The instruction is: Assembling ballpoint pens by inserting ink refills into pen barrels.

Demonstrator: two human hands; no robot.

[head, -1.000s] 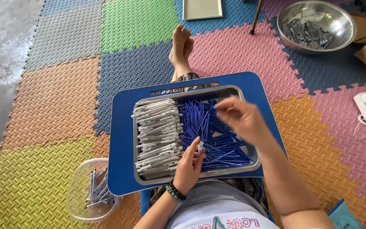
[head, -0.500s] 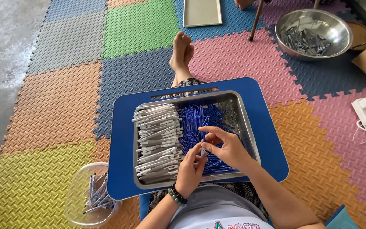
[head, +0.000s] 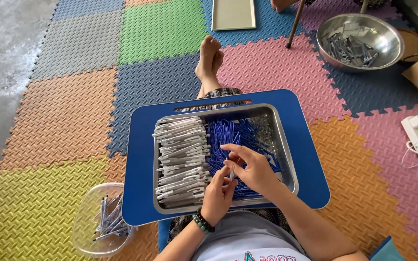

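Together the left hand (head: 217,194) and right hand (head: 251,166) pinch a small white pen piece (head: 231,173) between their fingertips — it stands nearly upright, though which fingers actually clamp it is hard to tell. Both hands hover over the metal tray (head: 286,159), above a heap of blue pen refills (head: 233,137), with white pen barrels (head: 182,159) stacked just left. Beneath the tray sits a blue lap desk (head: 139,183); a clear plastic bowl (head: 90,227) of finished pens lies on the foam mat (head: 59,116) — well left.

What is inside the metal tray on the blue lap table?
The metal tray holds grey-white pen barrels on its left and blue refills beside them. Both hands cover some refills.
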